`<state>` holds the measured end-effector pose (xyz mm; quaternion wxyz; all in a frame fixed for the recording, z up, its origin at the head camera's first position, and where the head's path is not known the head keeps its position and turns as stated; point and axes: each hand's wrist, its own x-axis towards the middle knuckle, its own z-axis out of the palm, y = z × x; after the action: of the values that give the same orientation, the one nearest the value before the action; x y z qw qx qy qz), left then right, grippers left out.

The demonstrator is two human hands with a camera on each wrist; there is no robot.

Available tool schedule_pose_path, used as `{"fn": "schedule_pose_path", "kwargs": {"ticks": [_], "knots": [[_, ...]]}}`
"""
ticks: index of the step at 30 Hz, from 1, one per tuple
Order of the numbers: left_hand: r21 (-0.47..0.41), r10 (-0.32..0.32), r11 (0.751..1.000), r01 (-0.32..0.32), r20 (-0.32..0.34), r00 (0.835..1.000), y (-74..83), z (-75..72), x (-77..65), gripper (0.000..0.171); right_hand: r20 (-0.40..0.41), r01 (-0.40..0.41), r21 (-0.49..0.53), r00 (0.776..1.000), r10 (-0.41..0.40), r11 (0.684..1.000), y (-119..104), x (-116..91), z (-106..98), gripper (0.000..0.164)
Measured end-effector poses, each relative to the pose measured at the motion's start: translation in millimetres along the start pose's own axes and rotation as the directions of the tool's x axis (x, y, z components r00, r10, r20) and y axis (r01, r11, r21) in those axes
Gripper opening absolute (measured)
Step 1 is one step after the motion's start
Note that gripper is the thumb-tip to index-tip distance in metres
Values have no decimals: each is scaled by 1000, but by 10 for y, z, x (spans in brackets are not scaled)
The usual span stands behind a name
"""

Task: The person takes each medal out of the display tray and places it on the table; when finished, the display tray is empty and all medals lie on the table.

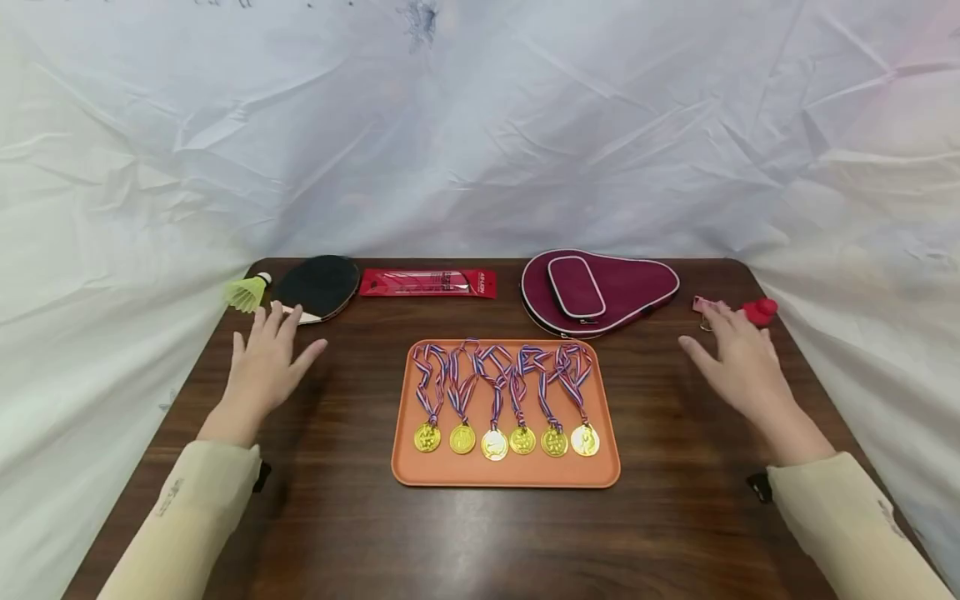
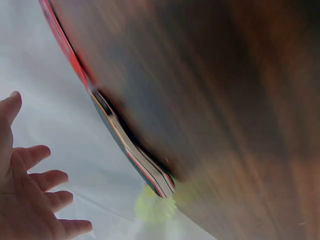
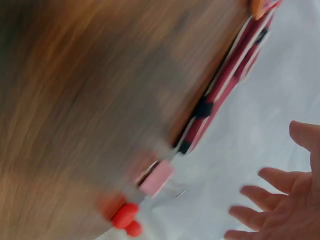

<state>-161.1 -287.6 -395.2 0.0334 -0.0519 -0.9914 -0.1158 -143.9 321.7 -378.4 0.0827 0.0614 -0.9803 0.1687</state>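
Note:
My left hand (image 1: 262,371) is held above the table's left side, fingers straight and spread, holding nothing. Just beyond its fingertips lie a black table tennis bat (image 1: 321,283) and a yellow shuttlecock (image 1: 246,293). On the right, my other hand (image 1: 742,371) hovers with spread fingers and an empty palm, as the right wrist view also shows. Partly covered by its fingers are a small pink item (image 3: 157,178) with a metal ring and a red rounded object (image 1: 761,312). Between the hands, an orange tray (image 1: 506,475) bears several gold medals (image 1: 462,439) on striped ribbons.
Along the back of the dark wooden table (image 1: 465,542) lie a flat red packet (image 1: 427,283) and a maroon bat case (image 1: 630,287) with a zipped pocket. The case sits close behind the tray. White sheeting (image 1: 480,167) hangs behind and at both sides.

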Motion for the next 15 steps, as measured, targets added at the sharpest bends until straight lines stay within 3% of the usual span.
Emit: {"fn": "schedule_pose_path", "kwargs": {"ticks": [4,9,15], "knots": [[7,80,997,-80,-50,996,180,59,-185,72,25,64,20,998,-65,998,-291,-152,31,59],[3,164,986,-165,-93,982,414,205,-432,67,115,76,62,990,-83,995,-601,-371,203,56],[-49,246,966,-254,-122,961,669,353,-640,59,145,77,124,985,-95,989,-821,-523,410,42]]}}
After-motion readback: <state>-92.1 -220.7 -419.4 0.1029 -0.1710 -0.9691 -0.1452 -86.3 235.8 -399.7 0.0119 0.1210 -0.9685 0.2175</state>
